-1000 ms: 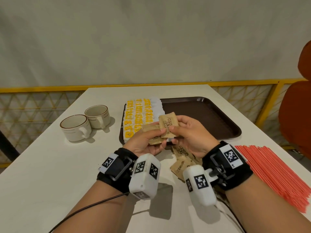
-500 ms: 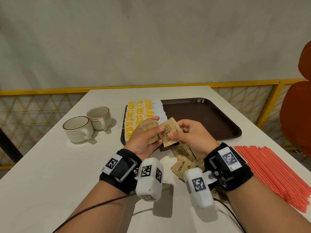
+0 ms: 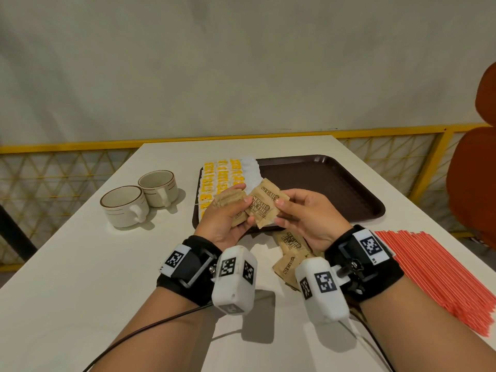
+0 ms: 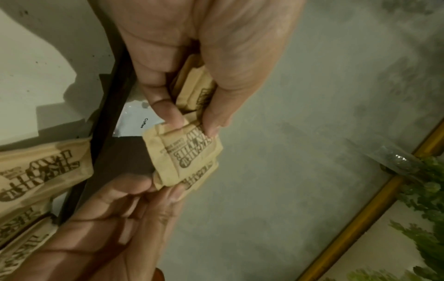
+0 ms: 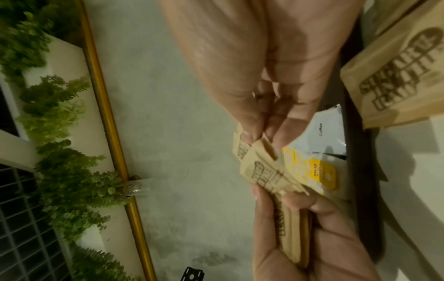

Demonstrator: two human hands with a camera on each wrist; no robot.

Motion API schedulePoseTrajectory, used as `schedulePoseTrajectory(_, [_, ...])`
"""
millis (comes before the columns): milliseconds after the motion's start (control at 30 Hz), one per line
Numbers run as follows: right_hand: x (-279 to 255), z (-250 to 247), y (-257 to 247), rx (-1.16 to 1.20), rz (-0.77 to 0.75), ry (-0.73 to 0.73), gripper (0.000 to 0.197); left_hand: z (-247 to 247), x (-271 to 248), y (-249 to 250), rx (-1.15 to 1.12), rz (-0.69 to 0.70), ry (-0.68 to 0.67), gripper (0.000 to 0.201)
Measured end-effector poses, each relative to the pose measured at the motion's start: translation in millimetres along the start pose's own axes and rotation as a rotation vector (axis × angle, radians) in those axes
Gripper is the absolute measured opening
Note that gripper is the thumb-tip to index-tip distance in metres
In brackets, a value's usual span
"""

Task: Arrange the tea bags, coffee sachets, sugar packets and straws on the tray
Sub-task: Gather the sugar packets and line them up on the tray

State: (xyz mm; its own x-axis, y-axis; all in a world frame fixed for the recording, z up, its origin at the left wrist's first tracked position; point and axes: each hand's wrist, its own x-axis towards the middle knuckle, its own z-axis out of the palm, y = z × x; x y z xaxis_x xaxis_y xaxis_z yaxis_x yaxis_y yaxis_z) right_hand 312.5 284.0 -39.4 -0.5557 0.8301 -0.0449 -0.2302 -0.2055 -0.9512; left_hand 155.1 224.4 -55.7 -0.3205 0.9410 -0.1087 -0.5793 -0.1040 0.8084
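Note:
My left hand (image 3: 228,213) grips a small stack of brown sugar packets (image 3: 230,201) over the near left edge of the brown tray (image 3: 335,183). My right hand (image 3: 300,210) pinches another sugar packet (image 3: 264,208) by its right end. Its left end lies against the stack, under my left thumb. The left wrist view shows my left hand (image 4: 192,121) pinching the packet (image 4: 185,155) from above. In the right wrist view my right hand (image 5: 258,133) pinches its end (image 5: 261,171). Yellow tea bags (image 3: 222,175) and white coffee sachets (image 3: 249,170) lie in rows on the tray's left side.
More loose sugar packets (image 3: 291,248) lie on the white table under my right wrist. A fan of red straws (image 3: 434,277) lies at the right edge. Two cups (image 3: 126,205) (image 3: 158,186) stand left of the tray. A yellow railing runs behind the table.
My right hand has tipped its packet down and leftward onto the left hand's stack. Both hands stay above the tray's near left edge.

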Motion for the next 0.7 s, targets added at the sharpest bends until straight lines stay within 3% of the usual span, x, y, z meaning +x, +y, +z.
schedulePoseTrajectory(133, [1.1, -8.2, -10.3, 0.040, -0.032, 0.115, 0.016, -6.3, 3.5, 6.5, -0.080, 0.015, 0.087, 0.023])
schedulePoseTrajectory(300, [-1.6, -12.9, -14.6, 0.115, -0.027, 0.045, 0.022, -7.5, 3.8, 8.4, -0.151, 0.013, 0.146, 0.022])
schedulePoseTrajectory(433, [-3.8, -3.1, -4.1, 0.096, 0.011, -0.044, 0.026, 1.8, -1.1, 3.5, -0.194, -0.062, 0.054, 0.022])
schedulePoseTrajectory(700, [-2.4, -1.9, 0.7, -0.018, 0.037, 0.021, 0.010, 11.4, -6.3, -0.4, -0.153, -0.155, -0.082, 0.014])
